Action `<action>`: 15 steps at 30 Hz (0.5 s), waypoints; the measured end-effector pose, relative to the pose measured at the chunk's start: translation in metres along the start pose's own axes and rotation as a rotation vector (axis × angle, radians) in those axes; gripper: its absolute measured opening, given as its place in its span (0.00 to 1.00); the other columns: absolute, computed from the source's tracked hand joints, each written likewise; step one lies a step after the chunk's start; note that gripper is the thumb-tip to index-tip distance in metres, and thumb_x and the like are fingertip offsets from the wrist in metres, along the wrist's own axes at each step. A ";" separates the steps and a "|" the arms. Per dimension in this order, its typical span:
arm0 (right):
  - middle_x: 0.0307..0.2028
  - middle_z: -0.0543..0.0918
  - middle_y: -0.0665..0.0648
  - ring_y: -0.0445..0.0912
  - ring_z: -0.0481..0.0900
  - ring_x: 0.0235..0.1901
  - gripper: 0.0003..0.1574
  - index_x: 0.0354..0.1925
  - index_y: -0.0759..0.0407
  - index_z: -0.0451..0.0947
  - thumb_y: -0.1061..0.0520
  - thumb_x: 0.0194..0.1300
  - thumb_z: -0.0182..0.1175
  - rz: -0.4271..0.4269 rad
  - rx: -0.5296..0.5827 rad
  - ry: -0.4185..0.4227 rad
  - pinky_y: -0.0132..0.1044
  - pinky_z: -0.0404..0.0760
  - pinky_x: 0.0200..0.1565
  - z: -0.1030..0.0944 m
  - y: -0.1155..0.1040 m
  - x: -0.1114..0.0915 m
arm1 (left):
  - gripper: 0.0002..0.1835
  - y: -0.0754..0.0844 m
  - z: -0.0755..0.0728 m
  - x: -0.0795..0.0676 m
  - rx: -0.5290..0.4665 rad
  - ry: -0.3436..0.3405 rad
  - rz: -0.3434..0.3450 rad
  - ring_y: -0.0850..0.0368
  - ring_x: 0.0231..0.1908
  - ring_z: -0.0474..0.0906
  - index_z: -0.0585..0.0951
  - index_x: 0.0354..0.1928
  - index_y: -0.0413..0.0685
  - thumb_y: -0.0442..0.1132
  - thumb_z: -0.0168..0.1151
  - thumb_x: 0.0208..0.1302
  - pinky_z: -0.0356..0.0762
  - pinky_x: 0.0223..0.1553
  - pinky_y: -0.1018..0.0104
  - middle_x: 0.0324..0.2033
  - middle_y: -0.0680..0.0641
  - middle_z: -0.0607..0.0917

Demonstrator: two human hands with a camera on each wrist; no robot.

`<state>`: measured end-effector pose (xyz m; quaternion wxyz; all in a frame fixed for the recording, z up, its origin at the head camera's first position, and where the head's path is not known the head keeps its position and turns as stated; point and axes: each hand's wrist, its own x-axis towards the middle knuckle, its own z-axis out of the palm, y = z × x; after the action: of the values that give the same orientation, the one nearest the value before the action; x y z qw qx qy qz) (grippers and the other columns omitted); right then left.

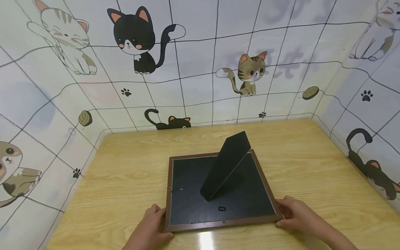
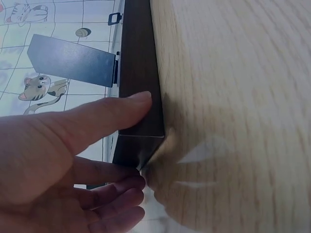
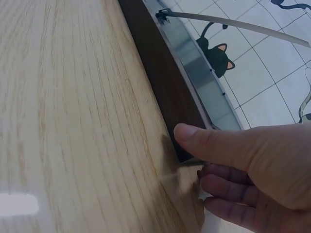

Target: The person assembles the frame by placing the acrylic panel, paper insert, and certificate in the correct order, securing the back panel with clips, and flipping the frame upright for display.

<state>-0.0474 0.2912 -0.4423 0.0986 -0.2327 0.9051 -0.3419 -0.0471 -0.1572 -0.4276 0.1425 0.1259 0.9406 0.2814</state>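
A picture frame (image 1: 240, 221) with a brown rim and a black back panel lies face down on the wooden table. Its black easel stand (image 1: 226, 165) is swung up from the panel, leaning to the right. My left hand (image 1: 149, 225) grips the near left corner, thumb on the front side of the rim (image 2: 138, 63) and fingers along the left side. At the near right corner my right hand (image 1: 295, 213) holds the frame likewise, thumb against the rim (image 3: 163, 82) and fingers bent around the side.
The wooden table (image 1: 131, 166) extends around the frame on all sides. Behind it and at both sides rise white walls (image 1: 200, 86) with cat drawings and grid lines. A small black hanger tab (image 1: 222, 209) sits on the panel near the front rim.
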 end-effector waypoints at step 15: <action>0.33 0.73 0.49 0.36 0.72 0.33 0.42 0.51 0.77 0.71 0.47 0.47 0.69 0.127 -0.022 -0.071 0.32 0.76 0.34 -0.003 -0.012 0.001 | 0.34 0.003 -0.005 -0.003 0.031 0.017 0.016 0.56 0.36 0.65 0.77 0.51 0.36 0.44 0.75 0.38 0.72 0.35 0.61 0.33 0.51 0.69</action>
<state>-0.0452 0.2847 -0.4317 0.1494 -0.1880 0.9177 -0.3165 -0.0453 -0.1583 -0.4219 0.1302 0.1334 0.9449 0.2691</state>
